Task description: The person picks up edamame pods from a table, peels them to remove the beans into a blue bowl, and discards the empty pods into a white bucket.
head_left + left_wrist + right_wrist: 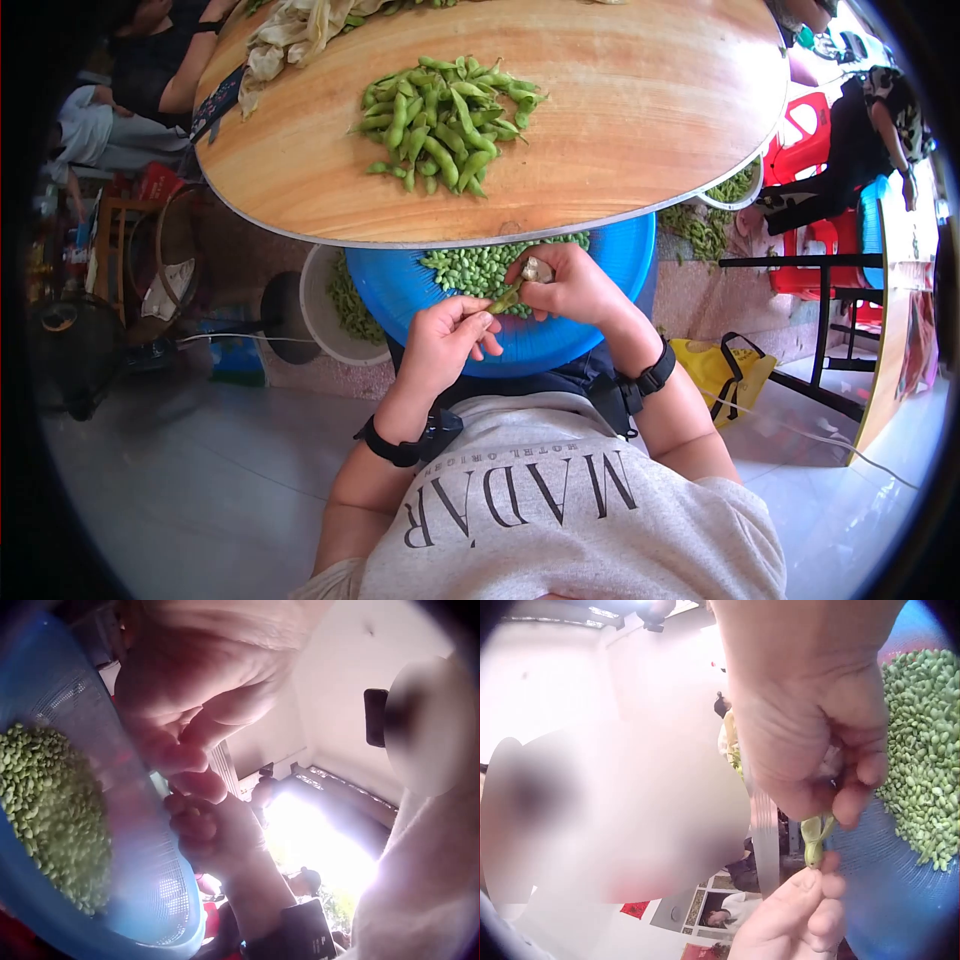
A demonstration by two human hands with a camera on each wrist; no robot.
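Observation:
In the head view my left hand pinches one end of a green soybean pod between thumb and finger. My right hand grips the other end, with a whitish covering showing at its fingers. The pod looks split open in the right wrist view. Both hands hover over a blue plastic basket, its mesh wall visible in the left wrist view. Shelled green beans lie heaped inside it. In the left wrist view, the fingers mostly hide the pod.
A round wooden table overhangs the basket and bears a pile of unshelled pods. Pods fill a pale tub on the left and a white bowl on the right. A yellow bag and red stools stand rightward.

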